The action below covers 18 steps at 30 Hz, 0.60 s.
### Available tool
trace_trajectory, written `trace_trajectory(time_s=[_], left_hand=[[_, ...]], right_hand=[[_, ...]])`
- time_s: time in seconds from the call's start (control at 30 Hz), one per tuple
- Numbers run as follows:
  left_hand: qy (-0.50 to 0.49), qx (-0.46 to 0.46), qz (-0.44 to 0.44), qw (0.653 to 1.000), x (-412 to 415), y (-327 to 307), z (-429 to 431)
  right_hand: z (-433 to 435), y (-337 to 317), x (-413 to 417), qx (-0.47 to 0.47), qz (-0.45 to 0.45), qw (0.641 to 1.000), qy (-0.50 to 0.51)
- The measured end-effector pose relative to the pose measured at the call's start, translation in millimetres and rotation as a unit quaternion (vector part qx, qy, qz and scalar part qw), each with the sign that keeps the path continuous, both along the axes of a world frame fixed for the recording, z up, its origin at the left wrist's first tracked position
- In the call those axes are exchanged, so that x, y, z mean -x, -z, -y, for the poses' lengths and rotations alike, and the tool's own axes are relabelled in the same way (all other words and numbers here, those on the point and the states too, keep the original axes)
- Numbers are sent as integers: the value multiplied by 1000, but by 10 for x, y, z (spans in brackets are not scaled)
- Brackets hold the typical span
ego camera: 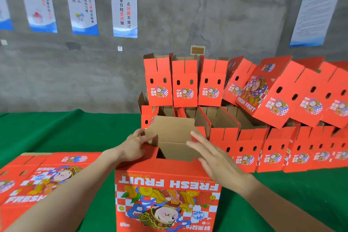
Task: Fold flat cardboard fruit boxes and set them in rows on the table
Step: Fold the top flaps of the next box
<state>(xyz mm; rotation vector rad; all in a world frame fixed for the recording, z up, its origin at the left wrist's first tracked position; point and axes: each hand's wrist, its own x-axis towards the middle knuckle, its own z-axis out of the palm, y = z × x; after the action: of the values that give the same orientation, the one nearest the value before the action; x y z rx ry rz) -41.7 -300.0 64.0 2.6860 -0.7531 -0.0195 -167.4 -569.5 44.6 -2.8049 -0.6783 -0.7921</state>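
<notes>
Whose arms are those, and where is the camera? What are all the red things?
There is no machine here: those are a person's own arms. The camera sits on their head, so you see what they see, looking forward and down. The left hand and right hand touch the brown flaps of a red fruit box that they are folding into shape. It stands on a green table. At the left lie flat boxes. Behind stand finished boxes in rows, with more on top.
</notes>
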Motion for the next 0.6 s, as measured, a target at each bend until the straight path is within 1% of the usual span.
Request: trace_trajectory(time_s=[0.03,0.1,0.17,0.23,0.27,0.33,0.4,0.47,0.5,0.6], left_hand=[[6,22,-4,1000,-9,20,-15],[18,64,7,998,-23,45,-42],[40,129,26,991,-22,77,-54],[38,188,30,981,1,95,-52],[35,203,31,978,10,100,-58],[34,201,48,978,17,119,-80],[37,168,82,982,3,138,-100],[21,160,80,984,15,137,-99],[10,169,69,983,21,131,-97],[-25,186,20,982,47,91,-78]], right_hand=[[2,25,25,-37,-9,999,-7],[-2,72,57,-117,-69,991,7],[20,119,27,-148,-111,982,35],[27,124,-3,-187,-100,976,42],[14,103,-12,-215,-82,972,35],[-30,61,-35,-283,-48,958,26],[-51,38,-98,-333,-20,941,58],[-59,8,-171,-339,-15,935,100],[-54,0,-213,-331,-43,935,121],[-42,-13,-315,-258,-161,934,191]])
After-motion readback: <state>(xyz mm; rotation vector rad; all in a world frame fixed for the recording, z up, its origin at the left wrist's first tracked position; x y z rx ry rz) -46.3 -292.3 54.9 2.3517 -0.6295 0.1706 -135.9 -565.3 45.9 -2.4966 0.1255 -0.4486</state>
